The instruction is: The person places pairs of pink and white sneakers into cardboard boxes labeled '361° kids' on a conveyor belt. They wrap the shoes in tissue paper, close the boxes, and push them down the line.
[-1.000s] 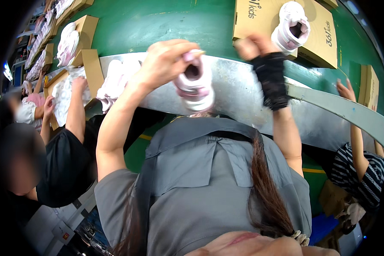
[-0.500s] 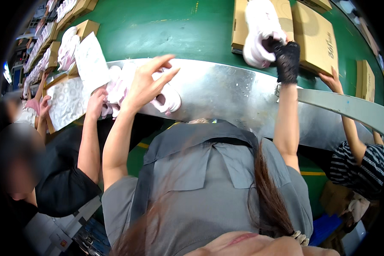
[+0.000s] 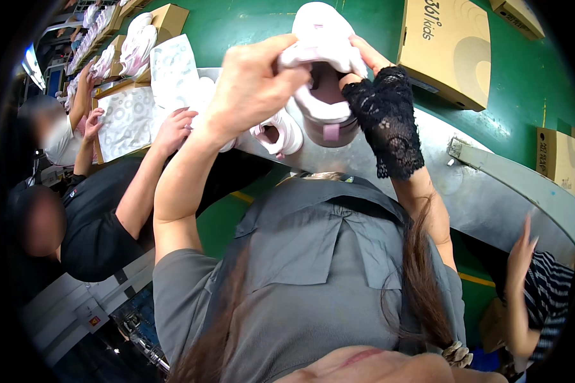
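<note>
Above the metal ledge, both hands hold a white sneaker (image 3: 324, 38), its toe pointing away and a pink tab at its heel. My left hand (image 3: 255, 83) pinches the left side of the shoe's opening. On the opposite side, my right hand (image 3: 386, 115), in a black lace fingerless glove, has its thumb at the opening and its fingers along the outside. Close by my left wrist, another white-and-pink sneaker (image 3: 280, 133) rests on the metal ledge (image 3: 441, 159).
A closed cardboard shoebox (image 3: 446, 51) lies on the green belt (image 3: 236, 25). Co-workers sit on both sides; the left one's hand (image 3: 174, 129) is near patterned white paper (image 3: 126, 121). A grey metal bar (image 3: 517, 182) crosses at right. Sneakers and boxes line the far left.
My right hand has brought the sneaker from the boxes on the belt toward me and leftward. My left hand, open before, has closed on it. The co-worker's hand at right has left the shoebox.
</note>
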{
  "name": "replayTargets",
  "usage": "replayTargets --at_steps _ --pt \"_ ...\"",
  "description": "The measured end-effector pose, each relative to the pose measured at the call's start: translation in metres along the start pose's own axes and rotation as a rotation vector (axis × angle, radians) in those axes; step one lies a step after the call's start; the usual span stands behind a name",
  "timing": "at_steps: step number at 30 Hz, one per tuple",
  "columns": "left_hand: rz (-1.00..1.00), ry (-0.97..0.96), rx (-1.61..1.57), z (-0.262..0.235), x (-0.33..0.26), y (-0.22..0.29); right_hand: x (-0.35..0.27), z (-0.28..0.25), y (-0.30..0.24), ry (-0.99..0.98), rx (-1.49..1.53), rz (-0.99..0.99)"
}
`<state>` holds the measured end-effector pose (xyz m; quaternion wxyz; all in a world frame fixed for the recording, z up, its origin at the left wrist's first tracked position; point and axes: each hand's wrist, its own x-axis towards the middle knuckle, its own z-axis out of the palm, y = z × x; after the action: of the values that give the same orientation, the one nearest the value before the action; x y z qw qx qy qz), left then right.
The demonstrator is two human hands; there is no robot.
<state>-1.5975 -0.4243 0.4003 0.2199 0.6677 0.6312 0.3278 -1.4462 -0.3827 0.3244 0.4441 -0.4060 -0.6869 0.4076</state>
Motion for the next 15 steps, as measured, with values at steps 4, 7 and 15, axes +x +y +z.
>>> replayTargets --at_steps 4,7,15 --pt "0.001 0.009 0.028 -0.017 -0.011 0.002 0.005 -0.006 -0.018 -0.186 0.196 0.117" --pt "0.003 -0.025 0.022 -0.022 -0.012 0.01 0.005 -0.012 -0.027 -0.256 0.241 0.166" --pt "-0.032 -0.019 -0.043 -0.021 -0.019 0.001 -0.01 0.004 -0.02 -0.189 0.291 0.067"
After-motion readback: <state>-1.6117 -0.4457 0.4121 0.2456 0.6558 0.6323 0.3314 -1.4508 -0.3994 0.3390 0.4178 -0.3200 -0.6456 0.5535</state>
